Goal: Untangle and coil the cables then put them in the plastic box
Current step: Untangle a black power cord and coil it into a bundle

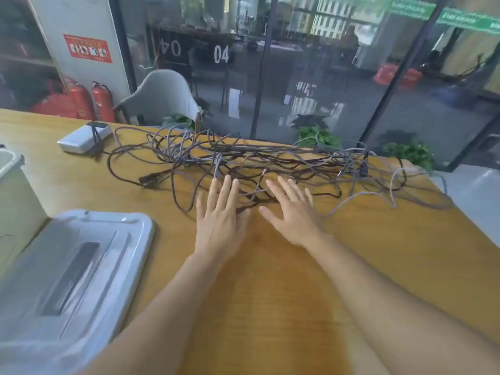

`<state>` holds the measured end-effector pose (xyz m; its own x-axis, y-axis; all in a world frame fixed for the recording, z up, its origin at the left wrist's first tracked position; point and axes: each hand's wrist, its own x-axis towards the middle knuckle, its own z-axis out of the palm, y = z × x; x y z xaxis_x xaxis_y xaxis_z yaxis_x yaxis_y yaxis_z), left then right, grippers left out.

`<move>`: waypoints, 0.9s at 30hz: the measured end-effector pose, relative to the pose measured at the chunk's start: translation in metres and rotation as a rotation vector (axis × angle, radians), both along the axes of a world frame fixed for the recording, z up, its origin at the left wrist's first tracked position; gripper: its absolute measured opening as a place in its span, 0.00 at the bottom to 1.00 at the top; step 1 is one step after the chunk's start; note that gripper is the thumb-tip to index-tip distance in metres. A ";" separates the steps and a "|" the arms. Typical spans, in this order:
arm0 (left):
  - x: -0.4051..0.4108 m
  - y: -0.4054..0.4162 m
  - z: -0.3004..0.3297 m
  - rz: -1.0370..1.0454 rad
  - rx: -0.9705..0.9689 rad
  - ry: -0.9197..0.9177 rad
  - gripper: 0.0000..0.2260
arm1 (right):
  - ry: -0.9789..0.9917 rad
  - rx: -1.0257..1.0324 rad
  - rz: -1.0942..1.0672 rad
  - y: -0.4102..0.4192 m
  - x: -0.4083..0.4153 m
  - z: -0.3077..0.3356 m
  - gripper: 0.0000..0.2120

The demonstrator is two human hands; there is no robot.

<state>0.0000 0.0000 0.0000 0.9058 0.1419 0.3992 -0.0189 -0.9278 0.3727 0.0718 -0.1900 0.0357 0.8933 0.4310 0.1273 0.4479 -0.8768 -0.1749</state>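
A big tangle of dark and grey cables (pixel 270 161) sprawls across the far half of the wooden table (pixel 270 293). My left hand (pixel 220 215) is stretched flat, palm down, at the near edge of the tangle, its fingertips over a few strands. Beside it my right hand (pixel 290 209) is also flat with spread fingers, reaching over the nearest loops. Neither hand holds a cable. The plastic box (pixel 10 190) stands at the far left edge, only partly in view. Its translucent lid (pixel 73 266) lies flat on the table at the near left.
A small white device (pixel 84 138) lies at the back left of the table, near the cables. Behind the table stand a grey chair (pixel 165 96) and a glass wall; red fire extinguishers (pixel 100 101) stand at the left. The table's right edge runs diagonally near the cables' right end.
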 end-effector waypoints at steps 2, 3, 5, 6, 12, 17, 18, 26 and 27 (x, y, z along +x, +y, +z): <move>-0.008 0.005 -0.009 0.014 0.051 -0.002 0.32 | -0.079 -0.018 -0.013 0.004 -0.002 -0.011 0.34; -0.010 0.008 -0.014 0.015 0.082 -0.016 0.32 | -0.129 -0.022 -0.024 0.005 -0.003 -0.017 0.34; -0.014 0.011 -0.021 -0.001 0.128 -0.053 0.31 | -0.244 -0.008 -0.009 0.006 -0.007 -0.028 0.33; -0.017 0.011 -0.022 -0.015 0.147 -0.045 0.31 | -0.292 -0.004 0.025 0.007 -0.010 -0.033 0.31; -0.031 0.006 -0.026 -0.061 0.156 0.041 0.33 | -0.197 0.105 0.235 0.016 -0.021 -0.051 0.23; -0.040 0.004 -0.023 -0.073 0.133 0.108 0.29 | -0.101 0.167 0.210 0.010 -0.028 -0.052 0.23; -0.042 0.004 -0.023 -0.077 0.127 0.122 0.29 | -0.089 0.155 0.208 0.010 -0.030 -0.052 0.23; -0.047 0.005 -0.013 -0.166 0.096 0.097 0.25 | -0.010 0.111 0.235 0.010 -0.031 -0.050 0.25; -0.047 0.005 -0.013 -0.175 0.091 0.092 0.25 | -0.011 0.111 0.232 0.010 -0.030 -0.050 0.25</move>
